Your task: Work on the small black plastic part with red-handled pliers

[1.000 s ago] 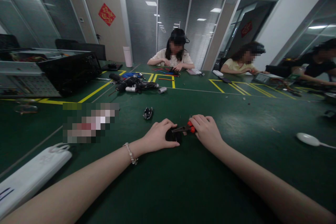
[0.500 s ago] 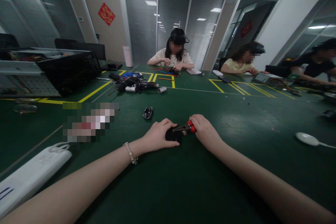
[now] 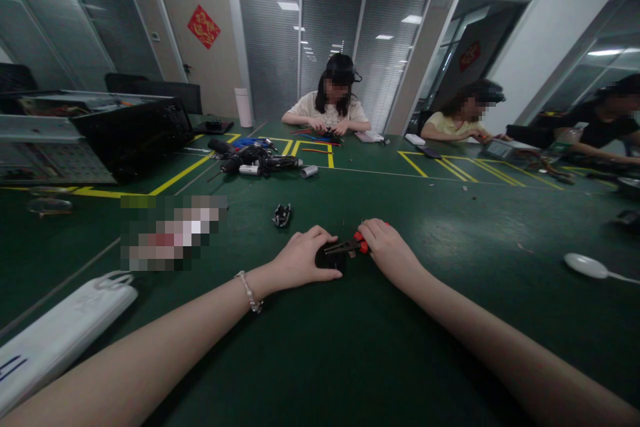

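Observation:
My left hand (image 3: 301,257) rests on the green table with thumb and fingers closed around a small black part (image 3: 327,263), whose exact kind I cannot make out. In my right hand (image 3: 393,247) is a pair of needle-nose pliers (image 3: 345,247) with red handles. The jaws point left and lie over the black part, slightly parted; whether they touch it is unclear. Just beyond my left hand sits a small black-and-silver piece (image 3: 282,215).
A white power strip (image 3: 65,340) lies at the near left, a white mouse-like item (image 3: 586,265) at the right. Farther off are a tangle of cables and tools (image 3: 255,159) and a black computer case (image 3: 133,140). Several people sit across the table.
The pliers' jaws and red handles have spread apart a little, and the tips have shifted slightly left over the black part. My left hand has stayed in place.

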Motion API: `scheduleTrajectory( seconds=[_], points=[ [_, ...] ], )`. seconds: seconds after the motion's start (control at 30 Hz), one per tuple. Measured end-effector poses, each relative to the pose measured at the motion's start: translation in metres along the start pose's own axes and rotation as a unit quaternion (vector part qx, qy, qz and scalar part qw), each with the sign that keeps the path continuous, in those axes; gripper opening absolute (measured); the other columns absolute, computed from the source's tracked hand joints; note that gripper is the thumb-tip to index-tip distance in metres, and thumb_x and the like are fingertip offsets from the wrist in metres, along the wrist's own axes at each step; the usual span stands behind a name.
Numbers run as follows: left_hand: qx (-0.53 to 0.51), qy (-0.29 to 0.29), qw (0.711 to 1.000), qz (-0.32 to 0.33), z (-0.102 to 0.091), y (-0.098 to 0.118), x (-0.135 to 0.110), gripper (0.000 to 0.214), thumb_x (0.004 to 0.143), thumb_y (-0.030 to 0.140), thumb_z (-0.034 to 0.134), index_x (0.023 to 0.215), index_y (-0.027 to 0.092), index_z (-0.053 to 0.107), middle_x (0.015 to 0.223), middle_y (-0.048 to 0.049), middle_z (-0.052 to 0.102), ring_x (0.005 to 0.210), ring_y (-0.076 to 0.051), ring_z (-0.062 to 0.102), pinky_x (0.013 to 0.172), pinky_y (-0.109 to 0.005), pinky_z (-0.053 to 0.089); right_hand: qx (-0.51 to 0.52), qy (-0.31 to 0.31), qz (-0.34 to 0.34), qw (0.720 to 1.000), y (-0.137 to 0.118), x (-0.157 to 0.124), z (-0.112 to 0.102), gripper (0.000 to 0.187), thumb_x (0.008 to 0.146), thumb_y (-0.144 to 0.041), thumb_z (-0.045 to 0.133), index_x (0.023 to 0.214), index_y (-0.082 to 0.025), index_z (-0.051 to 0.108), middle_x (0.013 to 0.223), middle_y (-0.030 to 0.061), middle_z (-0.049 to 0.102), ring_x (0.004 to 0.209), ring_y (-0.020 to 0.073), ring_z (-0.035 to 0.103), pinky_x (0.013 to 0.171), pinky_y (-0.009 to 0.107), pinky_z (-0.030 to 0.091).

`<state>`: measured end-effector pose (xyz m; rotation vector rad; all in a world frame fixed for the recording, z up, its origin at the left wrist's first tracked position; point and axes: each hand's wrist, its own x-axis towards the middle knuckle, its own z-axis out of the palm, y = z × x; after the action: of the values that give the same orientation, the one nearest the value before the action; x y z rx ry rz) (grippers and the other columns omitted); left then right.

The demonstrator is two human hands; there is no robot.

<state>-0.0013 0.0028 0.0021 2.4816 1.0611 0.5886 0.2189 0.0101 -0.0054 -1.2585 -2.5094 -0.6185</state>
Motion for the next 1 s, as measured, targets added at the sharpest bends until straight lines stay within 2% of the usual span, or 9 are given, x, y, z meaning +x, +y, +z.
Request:
scheduleTrajectory(
  seconds=[0.47,0.87,1.0],
  points=[
    [0.007,-0.001,1.0,0.0,0.0011,-0.0015,0.0004,0.061,0.067,0.053,0.059,0.118,0.024,0.042,0.11,-0.0045,0.047,0.094,-0.023,0.05,0.082,-0.036,0.037,-0.016,-0.034,0.012,0.999,-0.0031,0.0009,-0.0063,0.024,0.076,-0.005,0.039,0.094,-0.012,0.053,0.095,0.0108,0.055,0.092,0.0225,0.047,0.073,0.033,0.037],
    [0.008,-0.002,1.0,-0.01,0.0,0.0008,0.0001,0.061,0.066,0.053,0.06,0.117,0.024,0.043,0.11,-0.0045,0.047,0.093,-0.023,0.05,0.082,-0.036,0.037,-0.023,-0.017,0.011,1.0,-0.0019,-0.0003,-0.0031,0.026,0.074,-0.006,0.043,0.097,-0.013,0.053,0.099,0.0112,0.054,0.093,0.0228,0.047,0.074,0.033,0.036],
    [0.008,0.003,1.0,-0.003,0.0016,-0.002,0.0008,0.061,0.066,0.054,0.059,0.117,0.024,0.043,0.11,-0.0042,0.047,0.092,-0.023,0.051,0.081,-0.036,0.038,-0.03,-0.034,0.012,0.999,-0.0031,0.0002,-0.0052,0.025,0.074,-0.007,0.045,0.096,-0.012,0.053,0.098,0.011,0.055,0.094,0.0234,0.047,0.072,0.032,0.035]
  ],
)
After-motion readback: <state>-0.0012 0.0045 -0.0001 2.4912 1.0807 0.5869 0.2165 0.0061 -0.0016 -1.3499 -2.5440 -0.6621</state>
